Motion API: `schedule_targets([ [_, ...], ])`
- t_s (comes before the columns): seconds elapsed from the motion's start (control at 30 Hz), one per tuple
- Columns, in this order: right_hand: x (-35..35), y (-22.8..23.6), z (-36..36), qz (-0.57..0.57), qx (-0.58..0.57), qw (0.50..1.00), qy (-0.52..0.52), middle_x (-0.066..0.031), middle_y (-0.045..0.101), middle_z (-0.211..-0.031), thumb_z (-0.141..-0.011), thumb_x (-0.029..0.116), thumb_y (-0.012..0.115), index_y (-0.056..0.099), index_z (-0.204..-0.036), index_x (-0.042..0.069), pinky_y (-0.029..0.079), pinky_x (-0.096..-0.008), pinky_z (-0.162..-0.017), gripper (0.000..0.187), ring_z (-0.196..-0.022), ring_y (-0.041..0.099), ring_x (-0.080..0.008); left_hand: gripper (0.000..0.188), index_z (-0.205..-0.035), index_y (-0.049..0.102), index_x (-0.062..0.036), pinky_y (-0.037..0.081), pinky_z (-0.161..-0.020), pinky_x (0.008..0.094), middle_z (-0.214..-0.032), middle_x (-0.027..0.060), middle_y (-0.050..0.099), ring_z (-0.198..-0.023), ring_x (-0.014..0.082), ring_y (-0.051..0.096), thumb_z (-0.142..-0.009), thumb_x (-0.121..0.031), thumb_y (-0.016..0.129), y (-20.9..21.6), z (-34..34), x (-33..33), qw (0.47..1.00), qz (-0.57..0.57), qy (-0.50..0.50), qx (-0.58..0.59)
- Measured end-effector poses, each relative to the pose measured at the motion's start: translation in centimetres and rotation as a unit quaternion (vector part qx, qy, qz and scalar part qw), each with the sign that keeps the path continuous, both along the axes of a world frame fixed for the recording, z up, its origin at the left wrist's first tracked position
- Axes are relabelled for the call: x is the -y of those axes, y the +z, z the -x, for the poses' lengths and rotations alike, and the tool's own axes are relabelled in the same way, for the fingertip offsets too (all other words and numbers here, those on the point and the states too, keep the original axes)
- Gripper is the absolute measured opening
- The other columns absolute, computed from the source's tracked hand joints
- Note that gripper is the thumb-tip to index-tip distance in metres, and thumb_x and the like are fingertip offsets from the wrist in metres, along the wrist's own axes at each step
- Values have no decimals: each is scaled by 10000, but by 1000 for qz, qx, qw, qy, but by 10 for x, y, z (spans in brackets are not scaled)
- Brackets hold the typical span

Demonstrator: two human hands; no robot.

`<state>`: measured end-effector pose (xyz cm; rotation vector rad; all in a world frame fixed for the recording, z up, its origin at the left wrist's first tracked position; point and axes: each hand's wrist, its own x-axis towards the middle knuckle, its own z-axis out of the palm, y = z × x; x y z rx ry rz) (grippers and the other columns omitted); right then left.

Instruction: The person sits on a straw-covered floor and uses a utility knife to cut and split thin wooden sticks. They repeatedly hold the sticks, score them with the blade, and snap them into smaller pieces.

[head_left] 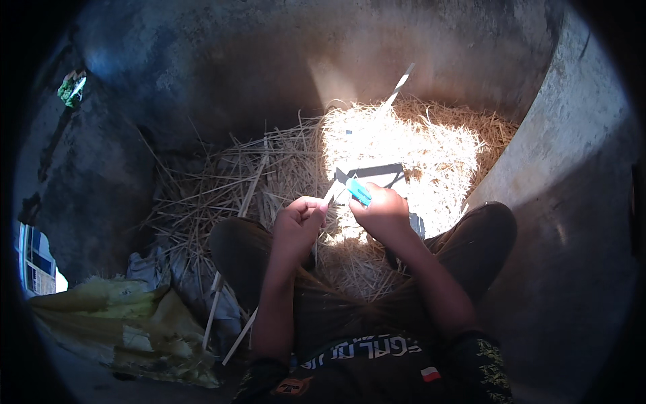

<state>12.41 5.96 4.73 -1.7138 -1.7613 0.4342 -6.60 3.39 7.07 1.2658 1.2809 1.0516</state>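
My right hand [382,210] is closed around the blue handle of a cutter knife [359,191]. The blade points up and to the left, close to a thin pale strip [330,196], which looks like bamboo or wood. That strip is pinched in the fingers of my left hand [300,219]. Both hands are near each other above my crossed legs [483,232]. Just beyond them, a dark-edged flat piece [382,176] lies on bright shavings; glare hides its details. Whether the blade touches the strip I cannot tell.
Straw-like shavings [431,141] heap against the far wall [269,74], with a longer strip [402,84] sticking up. A curved grey wall [572,114] rises on the right. A crumpled yellowish sheet [134,330] and loose strips [214,306] lie at the left.
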Motion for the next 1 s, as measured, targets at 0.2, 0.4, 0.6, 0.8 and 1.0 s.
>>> schedule_targets([
  [0.2, -8, -6, -6, -3, 38, 999, 34, -156, 676, -728, -772, 268, 646, 681, -810, 86, 545, -467, -709, 189, -722, 668, -384, 115, -980, 658, -18, 349, -546, 187, -723, -58, 589, -623, -8, 475, -978, -133, 652, -11, -13, 9, 979, -166, 81, -92],
  [0.4, -29, 9, -8, 10, -15, 998, -54, -177, 708, -773, -767, 184, 674, 744, -847, 74, 553, -440, -745, 154, -778, 708, -355, 88, -965, 663, -28, 351, -562, 187, -713, -70, 574, -649, -13, 462, -983, -111, 642, -16, -19, 12, 964, -231, 86, -101],
  [0.6, -57, 42, -34, -83, 105, 991, -24, -192, 701, -743, -742, 149, 649, 733, -791, 52, 554, -461, -721, 137, -732, 709, -373, 120, -908, 639, -35, 383, -540, 247, -633, -6, 573, -596, 24, 482, -957, -142, 667, -19, -23, 5, 961, -250, 107, -53],
  [0.8, -82, 58, -32, -146, 169, 975, 3, -190, 692, -713, -740, 172, 655, 727, -758, 60, 557, -454, -664, 135, -697, 709, -358, 155, -882, 630, -41, 334, -529, 226, -632, -77, 496, -590, 8, 409, -970, -167, 649, -7, -17, 1, 982, -151, 112, -16],
  [1.0, -53, 55, -17, -98, 266, 956, 76, -152, 701, -695, -730, 192, 672, 730, -758, 66, 573, -421, -636, 141, -674, 718, -335, 124, -899, 615, -76, 261, -514, 197, -671, -105, 489, -582, -23, 367, -989, -158, 640, -13, -11, 0, 988, -121, 93, 25],
])
